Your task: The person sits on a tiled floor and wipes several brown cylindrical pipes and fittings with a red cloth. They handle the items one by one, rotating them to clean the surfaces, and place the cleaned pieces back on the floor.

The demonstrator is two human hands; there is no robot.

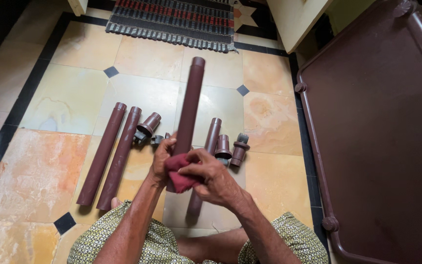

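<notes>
My left hand (162,159) grips a long brown plastic tube (191,98) near its lower end and holds it pointing away from me over the floor. My right hand (211,178) presses a dark red cloth (179,171) against the lower part of that tube. Both hands meet at the tube, just above my lap.
Two long brown tubes (111,154) lie on the tiled floor at left, a shorter tube (206,161) and several small brown fittings (233,149) near the middle. A large brown plastic tabletop (387,137) lies at right. A striped mat (172,22) is at the far end.
</notes>
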